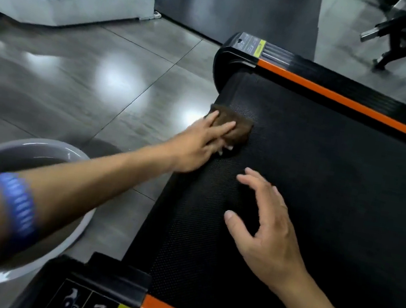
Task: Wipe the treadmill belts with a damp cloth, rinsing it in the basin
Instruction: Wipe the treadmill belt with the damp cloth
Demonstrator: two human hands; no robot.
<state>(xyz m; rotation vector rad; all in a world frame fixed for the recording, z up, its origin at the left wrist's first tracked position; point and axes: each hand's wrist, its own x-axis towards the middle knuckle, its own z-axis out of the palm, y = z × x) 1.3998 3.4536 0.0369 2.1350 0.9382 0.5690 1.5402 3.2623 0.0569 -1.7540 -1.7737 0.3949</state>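
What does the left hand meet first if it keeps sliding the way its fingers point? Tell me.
The left hand already presses the brown cloth; straight on lies more belt, then probably the orange side rail.

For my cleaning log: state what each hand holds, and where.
Left hand presses flat on top of the crumpled brown cloth; right hand holds nothing.

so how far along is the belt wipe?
Done: nothing provable; the belt shows no clear wiped patch. In hand: left hand presses the brown cloth at the belt's rear edge; right hand open on the belt. Left: remaining belt, rinsing in the basin.
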